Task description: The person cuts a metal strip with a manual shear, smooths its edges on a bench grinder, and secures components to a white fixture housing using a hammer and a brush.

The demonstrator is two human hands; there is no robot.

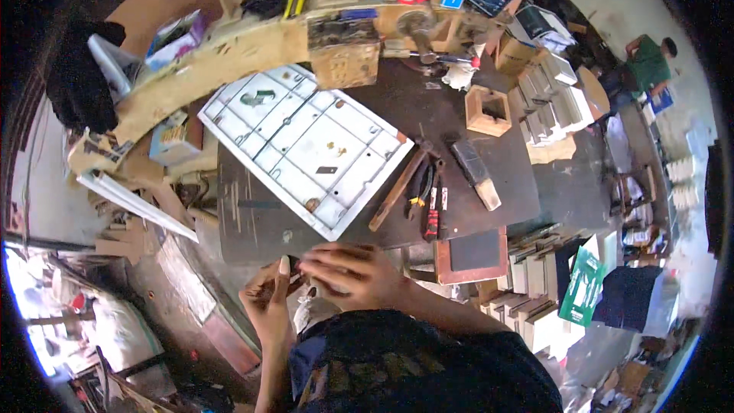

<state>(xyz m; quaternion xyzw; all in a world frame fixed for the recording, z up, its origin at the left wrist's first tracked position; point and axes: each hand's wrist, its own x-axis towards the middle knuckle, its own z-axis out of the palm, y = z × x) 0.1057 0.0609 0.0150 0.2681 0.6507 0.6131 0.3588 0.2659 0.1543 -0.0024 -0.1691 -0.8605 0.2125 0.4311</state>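
While both hands are meeting by the near edge of the surface (512, 187), the white panel (302, 141) is lying ahead of the fingers, its long axis running from far left to near right and its closest corner sitting just beyond the right hand (352, 275), the nearer one. That hand's fingers are bending loosely inward; the left hand (267, 291) is holding its thumb upright. Something small and dark is showing between them, but I cannot tell whether either is gripping it. Smooth and dark-gridded, the panel is carrying brassy bits (336, 150); a wooden-handled hammer (399, 190) is resting beside it.
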